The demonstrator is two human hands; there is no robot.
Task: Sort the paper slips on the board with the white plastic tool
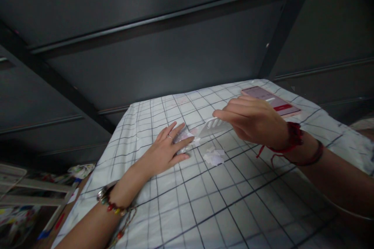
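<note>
My left hand (168,148) lies palm down with its fingers spread, over crumpled pale paper or film (186,137) that its fingers partly cover. My right hand (253,122) is closed on a thin white slotted piece (214,125), possibly a plastic scraper or spatula. That piece is tilted, and its lower edge comes down at the crumpled material beside my left fingertips. Whether the edge touches it, I cannot tell. Between my hands, nearer to me, is a small heap of torn white scraps (214,156).
A white tablecloth with dark grid lines (204,202) covers the table. Behind my right hand lies a phone (274,101) with its screen lit. Dark grey panels (163,58) rise along the far edge. A pale frame (37,190) stands low at the left, among blurred clutter.
</note>
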